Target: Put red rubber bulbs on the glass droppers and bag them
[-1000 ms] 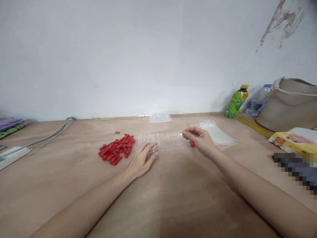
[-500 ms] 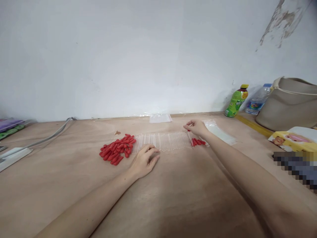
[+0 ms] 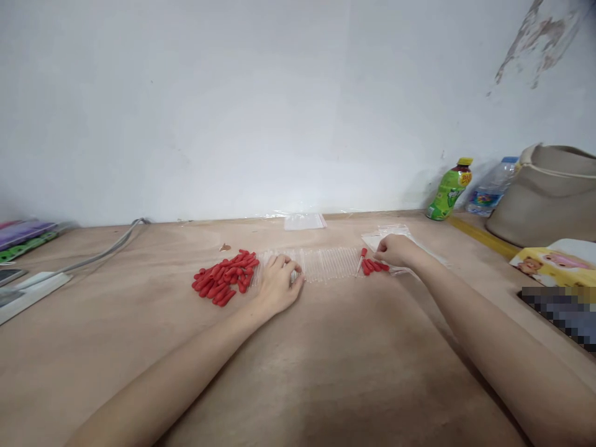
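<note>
A row of several clear thin tubes [image 3: 326, 263] lies across the wooden table [image 3: 298, 372]. My left hand [image 3: 278, 284] rests on the row's left end with its fingers curled over the tubes. A heap of red caps [image 3: 226, 277] lies just to the left of it. My right hand [image 3: 395, 249] is at the row's right end, fingers closed, beside a few red-capped pieces [image 3: 374, 266] and over a clear plastic bag [image 3: 410, 248]. What its fingers hold is hidden.
A second small clear bag [image 3: 304, 221] lies by the wall. At the right stand a green bottle [image 3: 449, 189], a water bottle [image 3: 492, 186], a beige bag [image 3: 552, 194] and a yellow packet [image 3: 554, 263]. A grey cable [image 3: 107, 246] and white strip [image 3: 32, 292] lie at the left.
My right hand moved right from the tubes' end to the red-capped pieces by the bag. My left hand slid forward onto the tubes and curled its fingers.
</note>
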`<act>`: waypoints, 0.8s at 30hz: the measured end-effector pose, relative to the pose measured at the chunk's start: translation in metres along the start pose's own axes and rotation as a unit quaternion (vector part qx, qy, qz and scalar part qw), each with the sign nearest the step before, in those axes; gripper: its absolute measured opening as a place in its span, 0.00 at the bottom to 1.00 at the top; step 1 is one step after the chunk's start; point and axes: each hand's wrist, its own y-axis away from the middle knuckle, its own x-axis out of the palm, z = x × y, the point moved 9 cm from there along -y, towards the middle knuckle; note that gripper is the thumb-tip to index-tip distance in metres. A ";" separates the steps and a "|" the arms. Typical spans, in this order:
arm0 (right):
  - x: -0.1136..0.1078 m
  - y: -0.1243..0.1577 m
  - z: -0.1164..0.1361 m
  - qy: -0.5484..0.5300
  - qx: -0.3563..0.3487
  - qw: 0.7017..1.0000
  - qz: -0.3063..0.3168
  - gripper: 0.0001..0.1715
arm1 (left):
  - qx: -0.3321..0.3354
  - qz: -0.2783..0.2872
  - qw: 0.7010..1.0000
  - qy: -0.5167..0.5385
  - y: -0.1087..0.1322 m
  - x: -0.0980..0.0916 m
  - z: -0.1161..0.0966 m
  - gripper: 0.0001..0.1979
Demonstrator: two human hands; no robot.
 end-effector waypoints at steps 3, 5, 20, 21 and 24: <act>0.004 0.006 -0.005 0.036 0.009 0.999 0.034 0.05 | -0.026 0.010 0.999 -0.046 -0.026 0.014 -0.010 0.08; 0.007 0.008 -0.004 0.054 0.014 0.997 0.045 0.06 | -0.044 0.034 0.995 -0.085 -0.041 0.027 -0.017 0.11; 0.012 0.007 -0.007 0.088 0.043 0.994 0.054 0.13 | -0.177 0.129 0.967 -0.133 -0.069 0.070 -0.013 0.18; 0.011 0.008 -0.007 0.087 0.048 0.994 0.049 0.13 | -0.181 0.135 0.965 -0.130 -0.070 0.072 -0.013 0.17; 0.002 0.011 -0.006 0.080 0.054 0.995 0.025 0.12 | -0.190 0.146 0.964 -0.114 -0.071 0.075 -0.013 0.14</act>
